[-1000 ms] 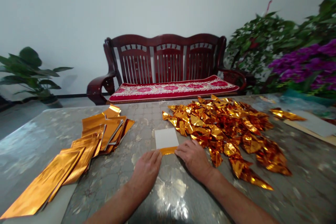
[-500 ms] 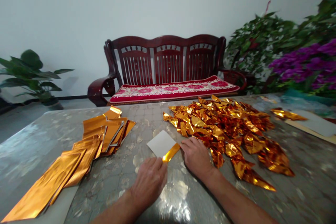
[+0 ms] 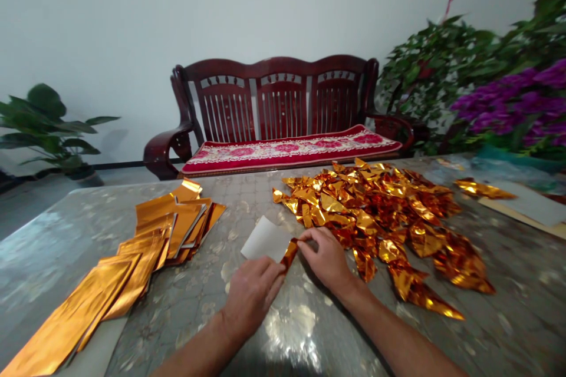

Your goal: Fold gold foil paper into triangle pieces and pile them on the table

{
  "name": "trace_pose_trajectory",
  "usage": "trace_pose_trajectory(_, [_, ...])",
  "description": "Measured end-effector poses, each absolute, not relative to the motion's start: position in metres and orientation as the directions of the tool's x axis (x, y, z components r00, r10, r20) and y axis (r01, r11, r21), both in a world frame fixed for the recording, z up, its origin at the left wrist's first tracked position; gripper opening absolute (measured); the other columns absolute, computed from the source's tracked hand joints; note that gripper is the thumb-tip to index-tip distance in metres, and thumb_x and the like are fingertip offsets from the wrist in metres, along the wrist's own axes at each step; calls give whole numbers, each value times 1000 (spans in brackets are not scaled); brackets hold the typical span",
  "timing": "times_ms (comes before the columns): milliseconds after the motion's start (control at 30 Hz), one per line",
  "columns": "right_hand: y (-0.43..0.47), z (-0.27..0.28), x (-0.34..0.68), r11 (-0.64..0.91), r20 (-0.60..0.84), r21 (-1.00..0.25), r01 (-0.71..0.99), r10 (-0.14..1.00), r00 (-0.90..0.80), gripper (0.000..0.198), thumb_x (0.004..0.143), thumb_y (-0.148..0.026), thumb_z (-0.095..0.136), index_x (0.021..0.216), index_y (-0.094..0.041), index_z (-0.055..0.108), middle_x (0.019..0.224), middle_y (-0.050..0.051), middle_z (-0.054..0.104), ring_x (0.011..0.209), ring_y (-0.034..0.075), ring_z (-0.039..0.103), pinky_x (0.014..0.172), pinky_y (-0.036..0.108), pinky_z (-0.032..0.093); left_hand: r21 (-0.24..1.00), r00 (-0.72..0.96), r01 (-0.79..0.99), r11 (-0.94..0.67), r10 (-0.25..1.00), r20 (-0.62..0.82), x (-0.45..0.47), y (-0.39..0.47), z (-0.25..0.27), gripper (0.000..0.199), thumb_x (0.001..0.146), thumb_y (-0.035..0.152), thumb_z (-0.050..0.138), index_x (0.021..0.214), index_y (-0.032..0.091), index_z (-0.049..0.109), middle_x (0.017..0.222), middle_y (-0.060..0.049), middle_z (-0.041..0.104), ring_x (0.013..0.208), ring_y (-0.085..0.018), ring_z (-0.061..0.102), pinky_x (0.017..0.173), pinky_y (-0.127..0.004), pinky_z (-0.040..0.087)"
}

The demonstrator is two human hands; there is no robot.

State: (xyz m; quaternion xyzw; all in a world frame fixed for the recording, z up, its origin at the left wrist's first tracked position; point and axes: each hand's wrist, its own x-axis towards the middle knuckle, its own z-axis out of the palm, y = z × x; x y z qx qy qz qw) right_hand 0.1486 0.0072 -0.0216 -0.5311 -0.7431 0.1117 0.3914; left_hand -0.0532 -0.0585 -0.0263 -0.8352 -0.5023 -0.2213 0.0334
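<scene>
A sheet of gold foil paper (image 3: pixel 266 240) lies white side up on the table, its near right edge turned over into a narrow gold strip. My left hand (image 3: pixel 254 288) grips the near end of that strip with closed fingers. At the strip's far end, my right hand (image 3: pixel 326 260) pinches the corner between thumb and forefinger. Just beyond the right hand spreads a heap of folded gold foil pieces (image 3: pixel 367 206). To the left lies a fanned stack of flat gold foil sheets (image 3: pixel 150 241).
The table (image 3: pixel 212 306) has a glossy patterned cover. Behind it stands a dark wooden bench (image 3: pixel 283 100) with a red cushion (image 3: pixel 292 150). Purple flowers (image 3: pixel 513 103) and plastic wrapping (image 3: pixel 508 165) are at the right, near a pale sheet (image 3: pixel 530 206). A potted plant (image 3: pixel 57 129) stands at left.
The turned-over gold strip has tilted up and looks darker. My right hand's fingers have closed into a pinch on its far end, and the white sheet has shifted slightly left.
</scene>
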Motion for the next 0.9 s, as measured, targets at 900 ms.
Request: trace_pose_trajectory(900, [-5,-21,145,782,632,1,624,483,-606,15,96,-22,59,83,-21,67,79,2,66,83,20,53,77,35,37,312,266,802,-510,772,577,-68,-41,-25,9,92,21,62,98,23,67,111,-6,65,97,-21,60,85,-34,49])
